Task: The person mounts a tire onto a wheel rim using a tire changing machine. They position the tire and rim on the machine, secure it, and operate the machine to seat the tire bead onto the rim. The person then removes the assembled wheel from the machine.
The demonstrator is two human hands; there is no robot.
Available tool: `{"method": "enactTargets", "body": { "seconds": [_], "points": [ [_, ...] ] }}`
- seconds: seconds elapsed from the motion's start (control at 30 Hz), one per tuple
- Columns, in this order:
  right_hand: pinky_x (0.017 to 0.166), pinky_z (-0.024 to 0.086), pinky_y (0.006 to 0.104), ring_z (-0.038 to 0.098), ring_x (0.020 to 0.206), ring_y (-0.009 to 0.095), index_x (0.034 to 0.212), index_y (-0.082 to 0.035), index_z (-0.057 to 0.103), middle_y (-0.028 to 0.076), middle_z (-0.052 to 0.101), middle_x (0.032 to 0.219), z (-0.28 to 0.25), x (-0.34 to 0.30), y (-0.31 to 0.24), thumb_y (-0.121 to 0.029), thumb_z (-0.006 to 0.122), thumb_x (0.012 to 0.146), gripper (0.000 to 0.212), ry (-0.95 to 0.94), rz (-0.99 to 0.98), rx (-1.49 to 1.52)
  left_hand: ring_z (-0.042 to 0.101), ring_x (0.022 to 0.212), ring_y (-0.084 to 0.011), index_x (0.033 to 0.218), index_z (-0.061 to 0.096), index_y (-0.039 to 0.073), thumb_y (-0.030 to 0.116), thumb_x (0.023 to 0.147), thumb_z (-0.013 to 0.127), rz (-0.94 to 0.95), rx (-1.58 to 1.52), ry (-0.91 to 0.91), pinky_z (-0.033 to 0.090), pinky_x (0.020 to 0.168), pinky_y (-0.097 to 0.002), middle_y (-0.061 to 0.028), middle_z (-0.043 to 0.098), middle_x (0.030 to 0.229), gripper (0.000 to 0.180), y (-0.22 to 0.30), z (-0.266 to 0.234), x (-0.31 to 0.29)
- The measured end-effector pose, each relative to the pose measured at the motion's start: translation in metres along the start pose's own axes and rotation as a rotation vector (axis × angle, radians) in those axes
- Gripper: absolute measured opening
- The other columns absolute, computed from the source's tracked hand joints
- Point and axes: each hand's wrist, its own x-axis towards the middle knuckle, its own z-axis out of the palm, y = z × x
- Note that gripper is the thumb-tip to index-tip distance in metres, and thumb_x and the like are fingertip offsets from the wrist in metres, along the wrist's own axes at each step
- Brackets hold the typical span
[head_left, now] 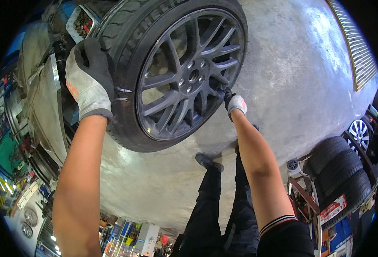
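Note:
A car wheel (171, 92) with a dark grey multi-spoke rim and a black tyre (126, 107) stands upright, tilted, in front of me. My left hand (89, 75), in a white and dark grey work glove, presses on the tyre's tread at the left side, fingers bent against the rubber. My right hand (234, 103), gloved alike, is closed at the lower right edge of the rim, beside a spoke end. Its fingertips are partly hidden there. White marks show on the tyre sidewall near my left hand, and a small yellow sticker on the rim's lower edge.
A tray of small metal pieces (81, 23) sits behind the tyre at upper left. A metal panel (47, 107) stands left. Stacked tyres (341, 167) and a metal-framed trolley (305, 192) are at right. A floor grate (356, 45) lies at upper right. My shoes (208, 162) are below the wheel.

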Motion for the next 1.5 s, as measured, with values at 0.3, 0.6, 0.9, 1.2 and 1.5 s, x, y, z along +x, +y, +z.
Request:
{"method": "enactTargets", "body": {
  "seconds": [0.3, 0.6, 0.9, 1.2, 1.5],
  "points": [
    [0.076, 0.052, 0.0428, 0.069, 0.081, 0.028, 0.105, -0.003, 0.076, 0.016, 0.077, 0.095, 0.055, 0.019, 0.018, -0.04, 0.06, 0.097, 0.041, 0.166, 0.106, 0.719, 0.066, 0.105, -0.0449, 0.11, 0.072, 0.0, 0.043, 0.105, 0.054, 0.008, -0.029, 0.025, 0.05, 0.093, -0.0489, -0.0243, 0.071, 0.111, 0.047, 0.004, 0.0, -0.001],
    [0.054, 0.048, 0.0389, 0.064, 0.063, 0.023, 0.117, -0.007, 0.067, 0.009, 0.069, 0.081, 0.104, 0.048, 0.032, -0.041, 0.055, 0.103, 0.039, 0.454, 0.135, 0.724, 0.065, 0.102, -0.0444, 0.113, 0.07, -0.003, 0.041, 0.106, 0.055, -0.012, -0.05, 0.045, 0.05, 0.091, -0.0483, -0.0249, 0.07, 0.11, 0.046, 0.01, 0.0, -0.002],
    [0.053, 0.047, 0.0381, 0.062, 0.063, 0.022, 0.108, -0.011, 0.07, 0.009, 0.069, 0.08, 0.101, 0.065, 0.041, -0.036, 0.057, 0.099, 0.03, 0.139, 0.269, 0.875, 0.066, 0.102, -0.0444, 0.113, 0.07, -0.005, 0.037, 0.107, 0.056, 0.035, -0.051, 0.054, 0.051, 0.09, -0.0468, -0.0264, 0.07, 0.11, 0.044, 0.011, -0.001, -0.002],
    [0.046, 0.041, 0.0348, 0.057, 0.053, 0.018, 0.101, -0.014, 0.067, 0.003, 0.061, 0.068, 0.101, 0.056, 0.034, -0.04, 0.059, 0.1, 0.027, 0.112, 0.183, 1.021, 0.066, 0.1, -0.0451, 0.109, 0.07, -0.004, 0.037, 0.107, 0.056, 0.043, -0.041, 0.064, 0.05, 0.089, -0.0489, -0.0255, 0.07, 0.108, 0.043, 0.011, -0.001, -0.002],
    [0.095, 0.053, 0.0446, 0.071, 0.111, 0.032, 0.144, -0.011, 0.056, 0.023, 0.075, 0.112, 0.069, 0.039, 0.025, -0.033, 0.066, 0.094, 0.055, -0.093, 0.261, 0.724, 0.066, 0.101, -0.0457, 0.11, 0.07, -0.004, 0.035, 0.106, 0.058, 0.053, -0.052, 0.063, 0.05, 0.09, -0.0487, -0.0263, 0.07, 0.109, 0.04, 0.009, 0.0, -0.001]
  ]
}}
